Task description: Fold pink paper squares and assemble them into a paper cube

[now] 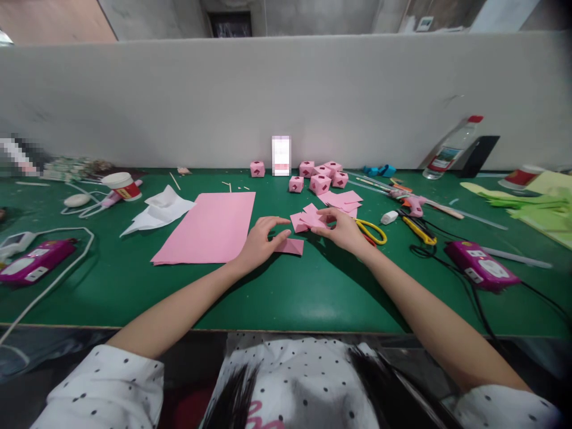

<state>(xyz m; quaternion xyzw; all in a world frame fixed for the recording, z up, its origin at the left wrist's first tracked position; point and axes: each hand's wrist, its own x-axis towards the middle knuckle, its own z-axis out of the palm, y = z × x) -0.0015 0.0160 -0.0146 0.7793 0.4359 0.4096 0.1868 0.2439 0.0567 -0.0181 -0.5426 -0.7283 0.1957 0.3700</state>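
Note:
My right hand (pixel 342 231) pinches a small folded piece of pink paper (pixel 313 218) between thumb and fingers. Facing it, my left hand (pixel 259 245) hovers over the table with thumb and forefinger apart, holding nothing. Just beneath its thumb lies a pink paper strip (pixel 290 246). Left of that hand is a stack of large pink paper sheets (pixel 205 229). More cut pink paper pieces (pixel 342 201) lie just behind my right hand. Farther back sit several finished pink paper cubes (pixel 320 184), with a lone pink cube (pixel 257 169) to their left.
Yellow-handled scissors (pixel 379 233) lie right of my right hand, near a yellow utility knife (pixel 419 231) and a glue gun (pixel 415 205). Purple power strips (pixel 481 265) with cables flank both sides. A lit phone (pixel 281 156) leans on the partition; a bottle (pixel 451 152) stands right.

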